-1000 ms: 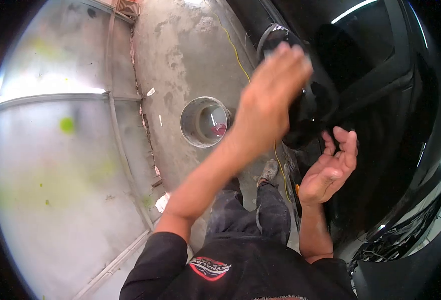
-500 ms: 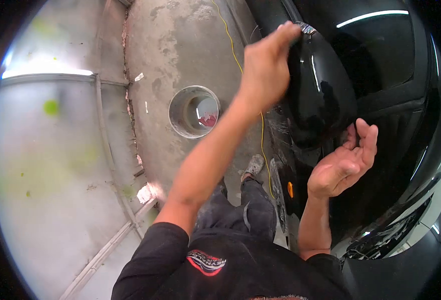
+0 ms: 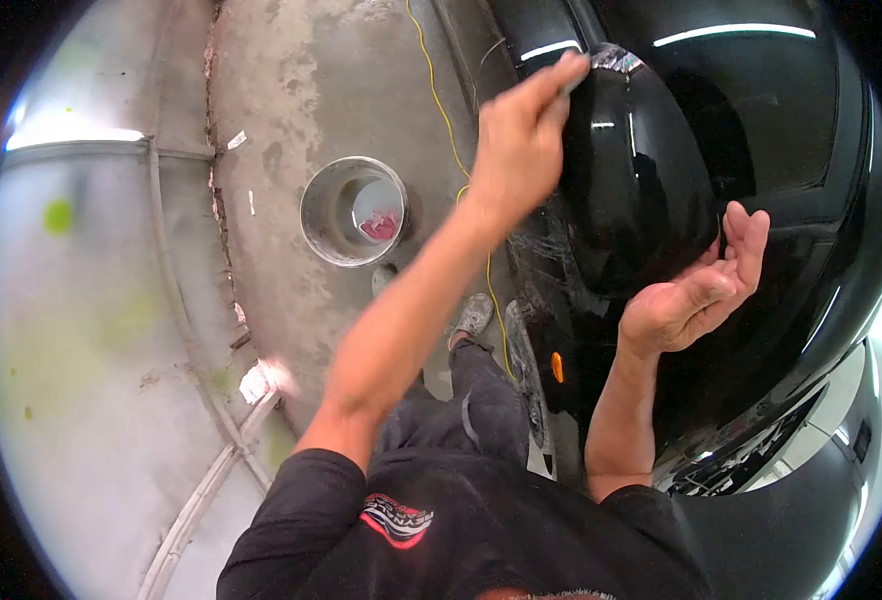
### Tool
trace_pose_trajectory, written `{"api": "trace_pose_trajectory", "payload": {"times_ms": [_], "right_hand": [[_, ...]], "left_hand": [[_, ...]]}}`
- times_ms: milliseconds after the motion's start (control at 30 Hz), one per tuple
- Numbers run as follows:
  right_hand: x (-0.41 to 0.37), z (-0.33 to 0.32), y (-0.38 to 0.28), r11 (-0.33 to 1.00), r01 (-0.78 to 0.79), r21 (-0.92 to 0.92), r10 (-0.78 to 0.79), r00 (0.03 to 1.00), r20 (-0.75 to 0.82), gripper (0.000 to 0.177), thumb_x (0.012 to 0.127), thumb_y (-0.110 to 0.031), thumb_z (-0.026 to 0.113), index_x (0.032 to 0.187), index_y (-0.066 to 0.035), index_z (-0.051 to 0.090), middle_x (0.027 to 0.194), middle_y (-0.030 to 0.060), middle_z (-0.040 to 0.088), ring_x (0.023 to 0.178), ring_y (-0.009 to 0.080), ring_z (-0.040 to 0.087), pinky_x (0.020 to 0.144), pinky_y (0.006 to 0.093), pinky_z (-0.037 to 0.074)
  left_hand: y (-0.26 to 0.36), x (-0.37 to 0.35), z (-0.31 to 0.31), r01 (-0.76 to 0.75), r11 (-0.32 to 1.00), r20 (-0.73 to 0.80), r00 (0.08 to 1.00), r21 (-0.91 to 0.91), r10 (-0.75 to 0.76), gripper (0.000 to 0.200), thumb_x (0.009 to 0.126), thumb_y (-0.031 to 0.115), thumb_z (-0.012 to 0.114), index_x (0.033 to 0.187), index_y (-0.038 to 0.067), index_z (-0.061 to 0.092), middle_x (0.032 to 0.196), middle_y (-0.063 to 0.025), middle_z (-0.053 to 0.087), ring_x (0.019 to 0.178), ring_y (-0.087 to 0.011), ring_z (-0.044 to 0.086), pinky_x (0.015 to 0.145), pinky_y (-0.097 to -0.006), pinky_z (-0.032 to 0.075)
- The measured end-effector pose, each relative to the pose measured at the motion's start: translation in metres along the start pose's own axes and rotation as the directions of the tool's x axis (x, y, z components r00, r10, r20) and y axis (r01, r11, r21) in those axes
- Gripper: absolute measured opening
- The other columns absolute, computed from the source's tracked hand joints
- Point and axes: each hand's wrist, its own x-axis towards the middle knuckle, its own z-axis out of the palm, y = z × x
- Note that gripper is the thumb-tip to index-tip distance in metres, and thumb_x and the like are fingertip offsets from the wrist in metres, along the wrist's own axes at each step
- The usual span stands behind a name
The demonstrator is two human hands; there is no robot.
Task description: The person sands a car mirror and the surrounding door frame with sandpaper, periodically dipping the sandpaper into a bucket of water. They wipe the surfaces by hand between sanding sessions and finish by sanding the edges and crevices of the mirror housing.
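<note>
A glossy black car side mirror [image 3: 641,190] stands out from the car's side, with a scuffed, whitish patch [image 3: 618,60] at its far end. My left hand [image 3: 523,135] is at the mirror's outer edge near that patch. Its fingers are closed together, and a thin greyish edge shows by them, too small to name. My right hand [image 3: 696,295] is at the near, right-hand edge of the mirror, palm turned up and fingers stretched out. Some of its fingertips are partly hidden against the mirror, and I see nothing held in it.
On the wet concrete floor stands a bucket [image 3: 354,212] of water with a reddish cloth [image 3: 379,226] in it. A yellow cord [image 3: 439,95] runs along the floor beside the black car [image 3: 751,110]. Pale panels [image 3: 81,300] form the wall at left.
The view has shifted, so the bucket and floor appear farther left. My left hand sits slightly lower along the mirror's outer edge, and my right hand has come closer against the mirror.
</note>
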Motion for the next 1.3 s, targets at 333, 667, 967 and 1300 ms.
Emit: {"api": "trace_pose_trajectory", "payload": {"times_ms": [333,667,967,1300], "right_hand": [[-0.005,0.005,-0.002,0.997,-0.035,-0.068,0.033,0.999,-0.025,0.063,0.113,-0.043,0.026,0.143,0.011,0.041,0.144,0.0235,0.051,0.13,0.0296,0.053,0.116,0.0429,0.037],[-0.001,0.016,0.006,0.97,0.01,-0.244,-0.024,0.998,-0.054,0.067,0.113,-0.047,0.027,0.136,0.01,0.052,0.133,0.023,0.061,0.118,0.0279,0.061,0.11,0.04,0.044],[-0.005,0.014,-0.005,0.914,0.012,-0.406,-0.023,0.999,-0.022,0.059,0.113,-0.039,0.029,0.133,0.012,0.052,0.134,0.0247,0.059,0.121,0.0307,0.059,0.11,0.0419,0.044],[-0.002,0.02,-0.008,0.942,0.039,-0.333,-0.055,0.998,-0.039,0.051,0.113,-0.034,0.035,0.13,0.009,0.055,0.133,0.0215,0.06,0.119,0.0289,0.062,0.107,0.0384,0.047]], "left_hand": [[-0.01,0.014,-0.006,0.022,0.999,0.013,1.0,0.049,-0.023,0.035,0.097,0.003,0.052,0.129,0.002,0.068,0.125,-0.0186,0.072,0.115,-0.0284,0.07,0.098,-0.0354,0.052],[-0.031,0.007,-0.002,-0.126,0.989,-0.155,0.982,-0.08,0.113,0.033,0.097,0.0,0.054,0.126,0.0,0.068,0.12,-0.0207,0.073,0.116,-0.0246,0.07,0.1,-0.0337,0.052],[-0.026,-0.037,0.0,-0.049,0.986,-0.128,0.991,-0.16,0.029,0.032,0.096,0.002,0.057,0.126,-0.001,0.067,0.116,-0.0234,0.07,0.105,-0.0322,0.066,0.09,-0.0404,0.056],[-0.041,-0.048,-0.061,0.465,0.764,0.17,0.883,-0.447,-0.438,0.035,0.1,0.005,0.053,0.132,0.005,0.067,0.109,-0.0079,0.07,0.088,-0.0144,0.062,0.076,-0.0254,0.049]]}}
